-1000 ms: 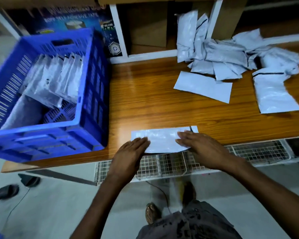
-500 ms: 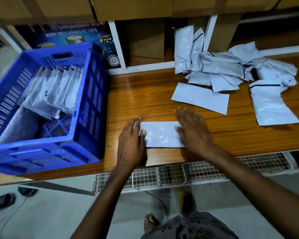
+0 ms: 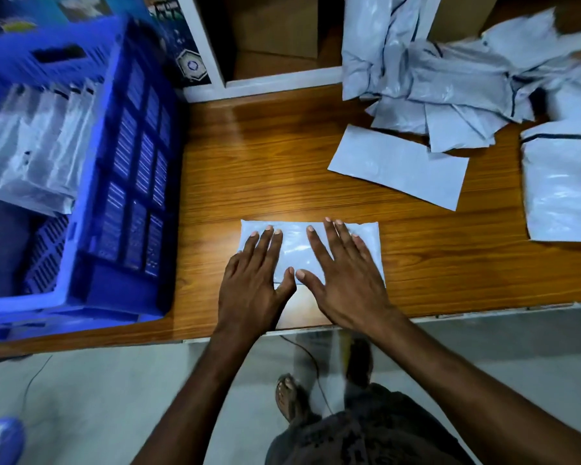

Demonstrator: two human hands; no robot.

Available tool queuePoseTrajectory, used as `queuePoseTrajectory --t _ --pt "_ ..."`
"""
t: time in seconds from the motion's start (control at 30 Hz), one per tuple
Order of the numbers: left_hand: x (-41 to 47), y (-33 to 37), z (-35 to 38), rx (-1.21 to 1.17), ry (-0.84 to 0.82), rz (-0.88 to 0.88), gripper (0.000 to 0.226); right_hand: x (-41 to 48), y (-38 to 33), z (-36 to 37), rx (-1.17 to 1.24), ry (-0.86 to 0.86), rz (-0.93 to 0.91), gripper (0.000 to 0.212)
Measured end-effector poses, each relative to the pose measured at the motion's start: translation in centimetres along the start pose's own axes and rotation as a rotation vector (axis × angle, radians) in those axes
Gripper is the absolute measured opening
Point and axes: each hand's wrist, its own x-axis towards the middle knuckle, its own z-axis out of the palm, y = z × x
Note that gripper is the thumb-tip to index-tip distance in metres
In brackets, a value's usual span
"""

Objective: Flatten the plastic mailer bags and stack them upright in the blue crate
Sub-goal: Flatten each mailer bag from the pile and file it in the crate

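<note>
1. Left hand (image 3: 254,280) and right hand (image 3: 344,273), fingers spread flat, press a white mailer bag (image 3: 294,241) on the wooden bench (image 3: 249,169).
2. Blue crate (image 3: 138,182) stands left, holding upright bags (image 3: 37,152).

The table (image 3: 265,162) is glossy wood-grain. The mailers (image 3: 396,166) are smooth, shiny plastic film. The crate (image 3: 138,182) is moulded blue plastic.

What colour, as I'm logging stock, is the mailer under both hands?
The mailer is glossy pale grey-white, plain; the head view shows it best.
</note>
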Motion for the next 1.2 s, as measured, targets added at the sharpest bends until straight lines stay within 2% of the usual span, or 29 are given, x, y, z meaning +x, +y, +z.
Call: queuePoseTrajectory --t 0.13,0.43,0.5,0.6,0.7,0.8,0.9,1.03,1.13,1.2 --pt "0.4 -0.3 -0.9 0.016 -0.042 -0.099 0.085 -0.3 1.5 -0.6 -0.06 -0.027 0.131 0.08" --pt "-1.6 -3.0 -2.8 -0.014 -0.189 -0.132 0.106 -2.0 4.0 -2.2 -0.129 -0.098 0.249 0.085" --pt "-2.2 -3.1 -3.1 -0.011 -0.134 -0.059 0.099 -3.1 2.8 -2.5 -0.128 -0.03 0.168 0.08" --pt "-0.5 -1.6 -2.9 -0.025 -0.007 0.129 0.073 -2.5 -1.2 -2.3 -0.046 0.011 -0.001 0.066" --pt "1.3 -0.5 -2.1 -0.023 -0.069 0.227 0.061 -0.6 -4.0 -1.2 0.039 -0.016 0.083 0.062" --pt "1.5 -1.2 -1.1 -0.042 -0.072 0.204 0.064 -0.7 -2.2 -0.8 -0.034 -0.048 0.161 0.078" --pt "1.2 -2.3 -1.2 -0.065 -0.092 0.1 0.08 -1.8 0.3 -1.4 -0.092 -0.111 0.278 0.097" --pt "-0.2 -4.1 -2.0 -0.062 -0.108 0.028 0.1 -1.9 0.7 -2.2 -0.126 -0.178 0.317 0.099" --pt "-2.1 -6.2 -2.1 -0.05 -0.078 0.021 0.096 -2.6 0.3 -2.5 -0.157 -0.198 0.378 0.103" --pt "-3.1 -6.8 -1.9 -0.098 -0.037 0.037 0.083 -3.1 -0.3 -2.8 -0.15 -0.088 0.285 0.102"
